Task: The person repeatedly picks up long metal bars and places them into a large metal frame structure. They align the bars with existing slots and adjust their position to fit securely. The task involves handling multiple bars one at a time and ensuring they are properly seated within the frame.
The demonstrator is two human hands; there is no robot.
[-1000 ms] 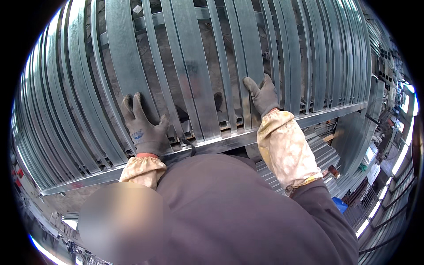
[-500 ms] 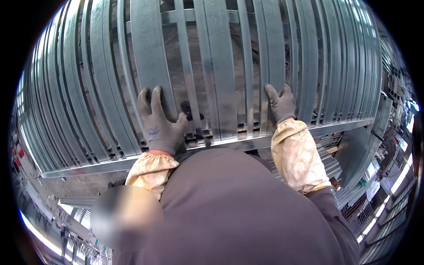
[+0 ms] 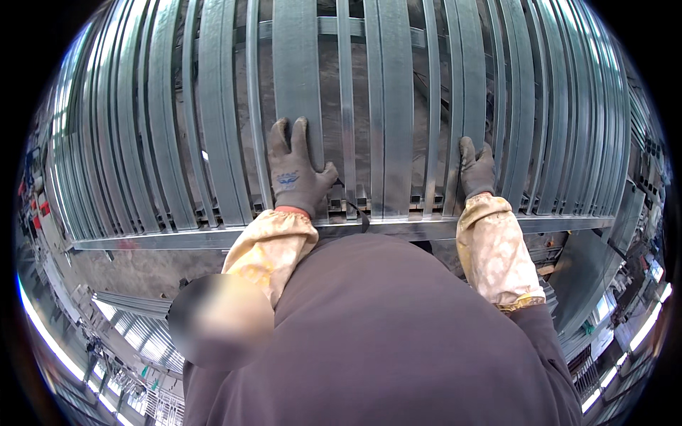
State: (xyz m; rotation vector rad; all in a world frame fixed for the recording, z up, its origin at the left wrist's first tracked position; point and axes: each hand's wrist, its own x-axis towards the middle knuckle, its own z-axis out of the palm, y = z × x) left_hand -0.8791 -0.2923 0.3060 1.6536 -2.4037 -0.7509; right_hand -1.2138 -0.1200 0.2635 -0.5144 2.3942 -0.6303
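A row of grey galvanized metal profiles [image 3: 389, 113] lies side by side in front of me, running away from my body. My left hand [image 3: 295, 174], in a grey work glove, rests on a wide profile [image 3: 297, 64] left of centre. Two of its fingers stretch forward and the thumb sticks out past the profile's right edge. My right hand [image 3: 477, 170], gloved alike, lies on another profile [image 3: 465, 78] to the right. Its thumb is on top and apart from the fingers, which reach the far-right edge; their tips are partly hidden. Stained pale sleeve covers reach both wrists.
A metal rail [image 3: 170, 238] runs crosswise under the near ends of the profiles. A thin dark strap [image 3: 364, 219] hangs by it at my waist. More metal profiles [image 3: 142, 326] are stacked low on the left. A grey panel [image 3: 586, 273] stands at the right.
The view has turned, so the profiles and both hands appear farther right and straighter. Both hands remain on the same profiles, with their finger spread much as before.
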